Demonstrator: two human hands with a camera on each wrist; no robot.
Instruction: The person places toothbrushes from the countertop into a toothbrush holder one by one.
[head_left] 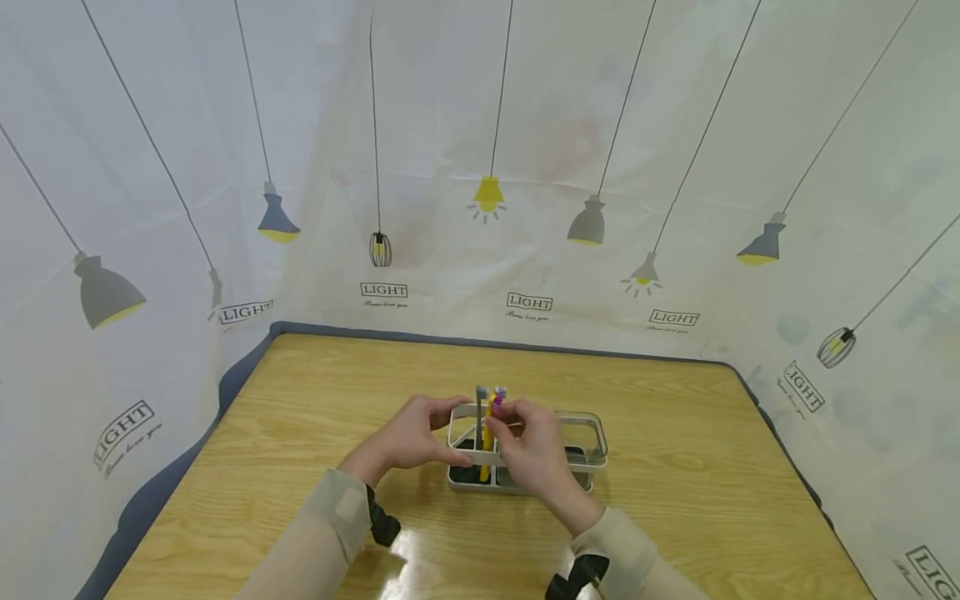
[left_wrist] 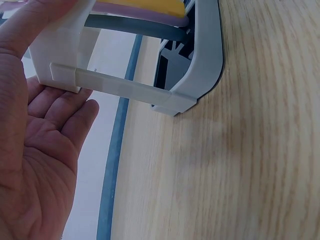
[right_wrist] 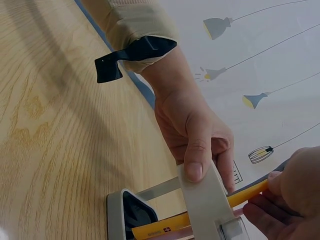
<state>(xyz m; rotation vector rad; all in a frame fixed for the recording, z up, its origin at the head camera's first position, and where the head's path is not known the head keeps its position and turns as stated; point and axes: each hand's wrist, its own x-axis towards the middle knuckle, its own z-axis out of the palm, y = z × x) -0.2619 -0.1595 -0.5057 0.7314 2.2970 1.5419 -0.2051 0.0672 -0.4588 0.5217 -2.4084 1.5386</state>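
A white toothbrush holder (head_left: 602, 442) with a dark base inside stands on the table. My left hand (head_left: 412, 433) grips its left end, thumb on the front of the upper frame and fingers behind, as the left wrist view shows of that hand (left_wrist: 50, 130). Three toothbrushes stand in the left compartment: a dark grey one (head_left: 480, 417), a yellow one (right_wrist: 162, 226) and a pink-purple one (left_wrist: 145, 14). My right hand (head_left: 534, 446) pinches the yellow toothbrush near its upper part, above the frame. The pink-purple one is right beside those fingers, partly hidden.
The wooden table (head_left: 337, 375) extends around the holder. A clear-walled section (head_left: 581, 432) forms the holder's right part. Behind the table hangs a pale cloth (head_left: 450, 100) printed with lamps. Black straps (head_left: 384, 521) sit on both sleeves.
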